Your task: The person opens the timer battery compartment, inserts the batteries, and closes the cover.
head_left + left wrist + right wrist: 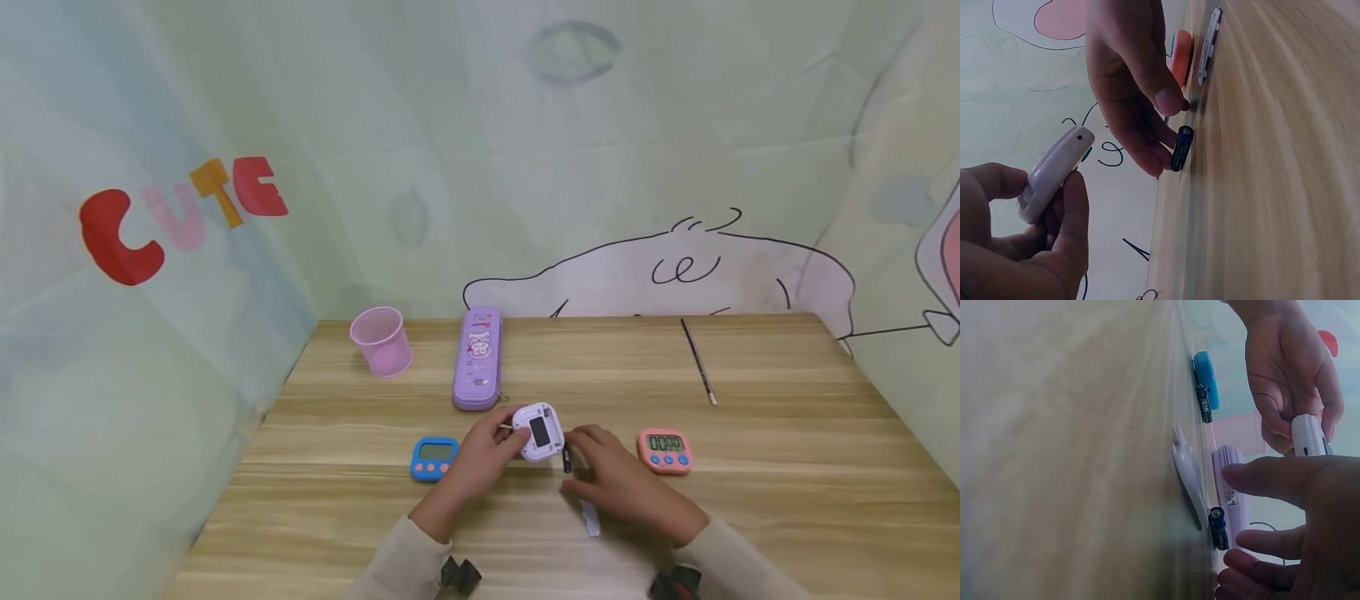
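Note:
My left hand (491,446) holds a white digital timer (539,432) by its edge, thumb on the back face. Its back is turned up and the battery compartment is uncovered. My right hand (618,479) is just right of the timer, thumb and fingers spread apart around a dark battery (567,458). In the right wrist view that battery (1218,529) lies on the table by the fingertips, and the thumb is clear of it. A white battery cover (591,518) lies below the right hand. Another battery (1204,404) lies near the blue timer (1206,378).
The blue timer (435,458) lies left of my left hand, a pink timer (665,451) right of my right hand. Farther back are a pink cup (386,350), a purple pencil case (477,358) and a pencil (699,362). A printed curtain (480,167) hangs behind the table.

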### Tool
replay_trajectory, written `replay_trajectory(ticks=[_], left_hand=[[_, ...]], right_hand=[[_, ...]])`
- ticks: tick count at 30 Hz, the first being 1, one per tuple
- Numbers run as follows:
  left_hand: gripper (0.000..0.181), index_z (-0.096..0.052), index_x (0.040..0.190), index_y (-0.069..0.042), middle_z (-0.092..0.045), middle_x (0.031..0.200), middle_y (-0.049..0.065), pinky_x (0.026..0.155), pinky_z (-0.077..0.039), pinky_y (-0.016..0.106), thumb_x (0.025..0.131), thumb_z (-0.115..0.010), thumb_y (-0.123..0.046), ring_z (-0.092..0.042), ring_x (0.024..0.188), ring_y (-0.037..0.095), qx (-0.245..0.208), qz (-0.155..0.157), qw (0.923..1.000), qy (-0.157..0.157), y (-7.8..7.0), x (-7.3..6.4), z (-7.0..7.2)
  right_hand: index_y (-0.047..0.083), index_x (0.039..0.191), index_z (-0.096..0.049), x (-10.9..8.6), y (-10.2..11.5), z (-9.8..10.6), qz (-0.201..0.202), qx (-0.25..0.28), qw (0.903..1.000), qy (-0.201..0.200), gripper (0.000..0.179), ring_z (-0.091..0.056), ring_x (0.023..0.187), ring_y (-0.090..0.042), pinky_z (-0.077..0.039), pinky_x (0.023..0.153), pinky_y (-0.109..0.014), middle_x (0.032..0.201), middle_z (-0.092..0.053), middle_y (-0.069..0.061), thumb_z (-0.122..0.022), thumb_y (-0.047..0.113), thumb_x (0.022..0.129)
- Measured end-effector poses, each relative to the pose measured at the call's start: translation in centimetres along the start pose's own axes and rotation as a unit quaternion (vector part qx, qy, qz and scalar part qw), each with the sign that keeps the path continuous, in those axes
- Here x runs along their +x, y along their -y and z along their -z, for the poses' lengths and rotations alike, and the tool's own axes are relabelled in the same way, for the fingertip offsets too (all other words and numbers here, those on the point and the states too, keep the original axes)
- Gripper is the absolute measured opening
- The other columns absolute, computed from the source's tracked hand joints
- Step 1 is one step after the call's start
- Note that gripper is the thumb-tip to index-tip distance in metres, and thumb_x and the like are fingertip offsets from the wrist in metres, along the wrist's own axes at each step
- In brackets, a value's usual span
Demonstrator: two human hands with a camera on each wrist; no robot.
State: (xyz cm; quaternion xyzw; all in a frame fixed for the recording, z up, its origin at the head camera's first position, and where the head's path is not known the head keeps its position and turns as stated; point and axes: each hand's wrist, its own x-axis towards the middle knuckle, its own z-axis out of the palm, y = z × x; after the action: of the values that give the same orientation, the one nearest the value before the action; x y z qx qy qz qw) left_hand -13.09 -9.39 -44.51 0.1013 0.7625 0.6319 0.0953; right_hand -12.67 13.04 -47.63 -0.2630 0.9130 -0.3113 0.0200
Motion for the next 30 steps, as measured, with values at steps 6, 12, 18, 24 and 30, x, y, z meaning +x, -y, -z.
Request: replay_trajectory(ticks=[6, 12, 18, 24, 30], left_hand=[[0.041, -0.050, 0.134, 0.005, -0.062, 0.112, 0.015, 0.079, -0.056, 0.028, 0.098, -0.057, -0.013, -0.061, 0.093, 0.015, -0.008, 0.004, 0.9999, 0.007, -0.2, -0.1, -0.1], [0.041, -0.049, 0.134, 0.006, -0.062, 0.112, 0.015, 0.079, -0.057, 0.030, 0.098, -0.057, -0.014, -0.061, 0.093, 0.016, -0.011, 0.008, 0.9998, 0.014, -0.2, -0.1, -0.2], [0.040, -0.051, 0.134, 0.003, -0.063, 0.111, 0.014, 0.080, -0.057, 0.031, 0.099, -0.057, -0.015, -0.061, 0.093, 0.016, -0.008, 0.011, 0.9998, 0.012, -0.2, -0.1, -0.3], [0.039, -0.051, 0.134, 0.003, -0.064, 0.109, 0.013, 0.083, -0.056, 0.044, 0.098, -0.056, -0.010, -0.060, 0.090, 0.013, -0.016, 0.005, 0.9997, 0.017, 0.2, -0.1, -0.4], [0.039, -0.050, 0.134, 0.005, -0.063, 0.106, 0.012, 0.082, -0.056, 0.048, 0.098, -0.055, -0.009, -0.060, 0.088, 0.013, -0.022, -0.002, 0.9995, 0.023, 0.4, -0.1, -0.5]], right_hand=[[0.002, 0.126, -0.059, 0.5, -0.1, -0.1, -0.005, -0.006, 1.0000, 0.000, 0.054, -0.051, 0.113, -0.027, -0.046, 0.098, -0.046, 0.120, -0.056, -0.008, -0.079, 0.025, 0.080], [0.002, 0.120, -0.061, 0.7, -0.5, 0.0, 0.003, -0.014, 0.9999, 0.004, 0.044, -0.051, 0.109, -0.027, -0.047, 0.095, -0.045, 0.116, -0.056, -0.008, -0.077, 0.019, 0.082], [0.004, 0.115, -0.063, 0.8, -0.5, 0.1, 0.005, -0.016, 0.9999, 0.004, 0.037, -0.051, 0.104, -0.024, -0.048, 0.091, -0.045, 0.111, -0.057, -0.005, -0.077, 0.016, 0.082], [0.007, 0.114, -0.064, 0.6, 0.0, 1.0, -0.007, -0.023, 0.9996, -0.018, 0.040, -0.054, 0.105, -0.021, -0.049, 0.092, -0.042, 0.108, -0.059, -0.001, -0.078, 0.022, 0.080], [0.005, 0.114, -0.064, 0.3, 0.9, 3.2, 0.042, -0.031, 0.9960, -0.073, 0.039, -0.058, 0.105, -0.024, -0.052, 0.088, -0.043, 0.111, -0.061, -0.004, -0.079, 0.017, 0.080]])
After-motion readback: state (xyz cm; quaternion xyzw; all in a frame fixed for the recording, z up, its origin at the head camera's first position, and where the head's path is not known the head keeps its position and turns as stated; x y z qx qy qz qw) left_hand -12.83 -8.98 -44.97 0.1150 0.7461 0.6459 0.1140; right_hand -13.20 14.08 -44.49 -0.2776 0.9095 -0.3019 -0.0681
